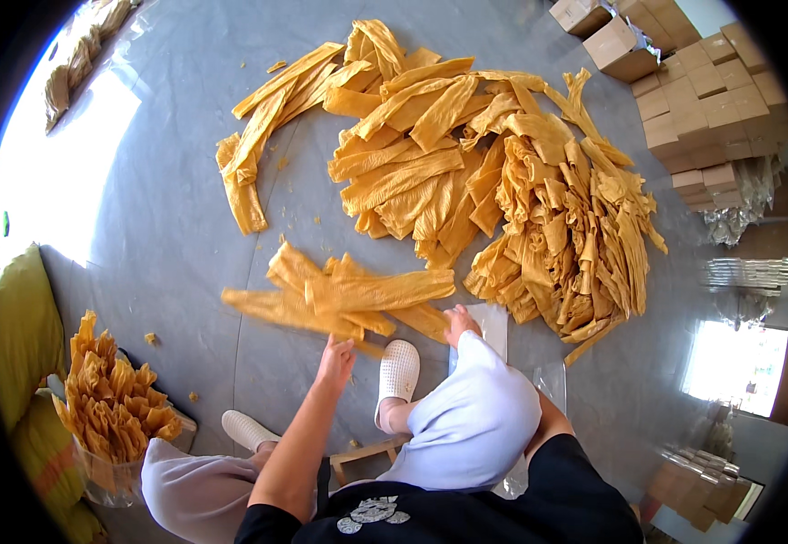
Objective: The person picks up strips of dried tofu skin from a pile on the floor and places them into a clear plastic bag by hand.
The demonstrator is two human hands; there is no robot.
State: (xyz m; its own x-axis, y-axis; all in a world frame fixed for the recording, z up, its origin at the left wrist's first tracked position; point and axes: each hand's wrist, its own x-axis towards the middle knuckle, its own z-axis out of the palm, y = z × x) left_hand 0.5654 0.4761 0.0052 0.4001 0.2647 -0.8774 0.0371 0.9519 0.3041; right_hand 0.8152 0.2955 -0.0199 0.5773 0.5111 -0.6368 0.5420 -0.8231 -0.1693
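Several long, wrinkled yellow strips that look like dried tofu skin [380,290] lie crosswise in a small heap in front of me. My left hand [336,363] is closed at the near edge of this heap, its fingers on a strip that is smeared by motion. At the heap's right end, my right hand [460,325] has its fingers curled at the end of a strip, just above my knee; its grip is partly hidden. A clear plastic bag [493,328] lies beside my right hand.
Beyond spreads a large pile of the same strips [557,199]. At left, a clear bag [108,471] stands full of yellow pieces near green sacks [22,335]. Cardboard boxes [702,100] are stacked at right. A small wooden stool [367,453] is beneath me.
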